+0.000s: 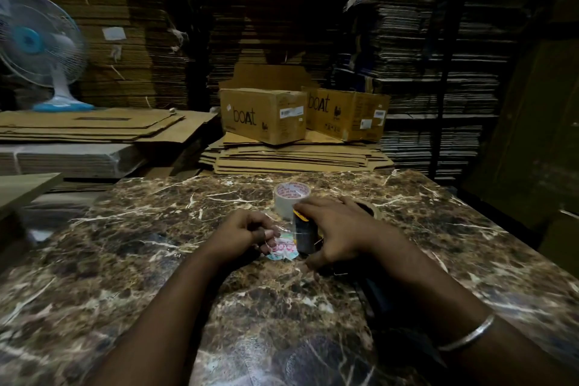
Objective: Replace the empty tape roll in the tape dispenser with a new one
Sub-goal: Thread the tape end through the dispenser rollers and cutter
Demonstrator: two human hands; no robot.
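A clear tape roll (286, 200) with a red-printed white core stands on the marble table (156, 229), just beyond my hands. My right hand (338, 229) rests over the black and yellow tape dispenser (303, 232) and grips it. An empty brown cardboard core (371, 208) peeks out behind that hand. My left hand (247, 233) pinches a strip of clear tape that stretches to the dispenser. Under the strip lies a crumpled white and red wrapper (282, 252). The dispenser's dark handle (376, 294) runs back under my right forearm.
Two "boat" cardboard boxes (263, 114) sit on stacked flat cartons beyond the table's far edge. A white and blue fan (40, 47) stands at the back left on more flat cartons. Tall carton stacks fill the background. A silver bangle (470, 334) is on my right wrist.
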